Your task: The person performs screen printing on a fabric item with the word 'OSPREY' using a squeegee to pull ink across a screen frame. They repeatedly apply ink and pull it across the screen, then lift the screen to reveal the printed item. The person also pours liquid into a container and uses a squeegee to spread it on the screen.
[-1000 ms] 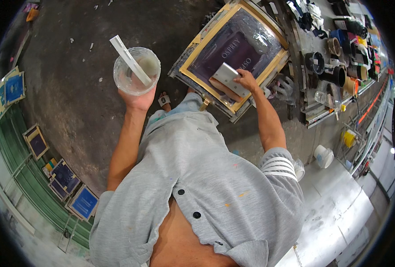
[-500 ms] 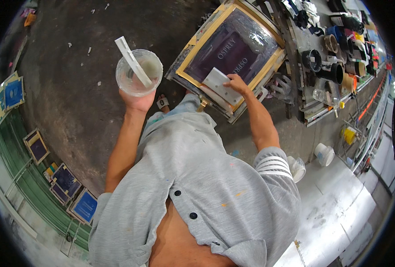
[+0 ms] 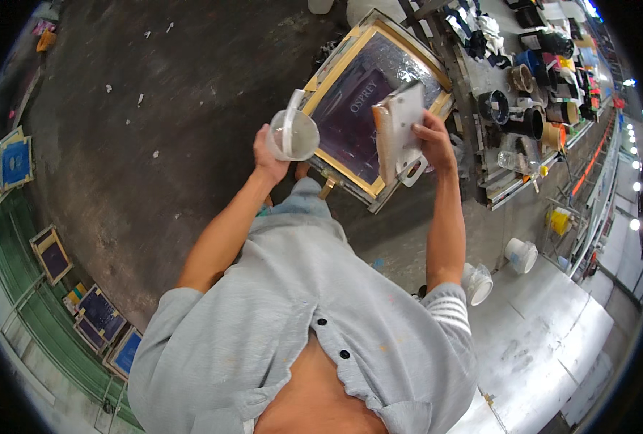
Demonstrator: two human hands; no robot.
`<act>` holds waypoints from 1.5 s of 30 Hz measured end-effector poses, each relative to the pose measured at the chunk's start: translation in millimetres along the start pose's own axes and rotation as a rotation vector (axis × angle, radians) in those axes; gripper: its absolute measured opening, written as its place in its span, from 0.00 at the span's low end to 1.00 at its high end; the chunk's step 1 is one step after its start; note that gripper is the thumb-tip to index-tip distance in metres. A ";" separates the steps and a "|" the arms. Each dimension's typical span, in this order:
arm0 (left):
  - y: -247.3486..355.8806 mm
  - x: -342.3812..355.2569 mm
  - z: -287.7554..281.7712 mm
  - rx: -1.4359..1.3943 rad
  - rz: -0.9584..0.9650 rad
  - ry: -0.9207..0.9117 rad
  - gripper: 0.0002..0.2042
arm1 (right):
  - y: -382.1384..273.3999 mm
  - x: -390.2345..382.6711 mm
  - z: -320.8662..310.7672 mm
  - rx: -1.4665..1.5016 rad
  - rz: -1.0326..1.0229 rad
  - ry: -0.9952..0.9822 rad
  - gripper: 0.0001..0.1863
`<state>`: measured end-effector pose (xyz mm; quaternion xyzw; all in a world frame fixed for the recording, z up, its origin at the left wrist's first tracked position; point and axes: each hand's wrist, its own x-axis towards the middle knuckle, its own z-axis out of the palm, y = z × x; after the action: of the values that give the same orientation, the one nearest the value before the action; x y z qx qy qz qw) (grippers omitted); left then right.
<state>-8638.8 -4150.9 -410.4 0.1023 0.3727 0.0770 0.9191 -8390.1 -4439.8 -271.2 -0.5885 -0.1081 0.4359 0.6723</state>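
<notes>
In my left hand (image 3: 266, 155) is a clear plastic tub (image 3: 304, 139), held by its side with the fingers wrapped round it. A white flat stick (image 3: 290, 119) stands in the tub and pokes out above its rim. My right hand (image 3: 437, 145) grips a squeegee (image 3: 406, 130), a pale flat board with an orange-brown edge. The squeegee is tilted up over the right part of a screen-printing frame (image 3: 344, 116), which has a dark purple mesh with pale lettering and yellowish borders. My bare foot shows partly below the tub.
At the right, a bench (image 3: 484, 79) carries several black tubs (image 3: 493, 106), rags and a clear bottle (image 3: 511, 160). White buckets (image 3: 522, 254) stand by a shiny metal sheet (image 3: 538, 325). More printing frames (image 3: 51, 254) lean along the left wall. Scraps dot the dark floor.
The squeegee has come up off the near edge of the frame, turning upright and moving right. My left hand has brought the tub right and slightly down, closer to the frame.
</notes>
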 end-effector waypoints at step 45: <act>-52.4 -101.1 163.7 -0.426 -0.130 -0.537 0.25 | 63.7 -122.6 219.5 -0.925 -1.003 1.176 0.14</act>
<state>-8592.5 -4245.0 -240.8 -0.0993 0.0991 0.0646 0.9880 -8637.0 -4378.9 -220.3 -0.8120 -0.1552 -0.3673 0.4261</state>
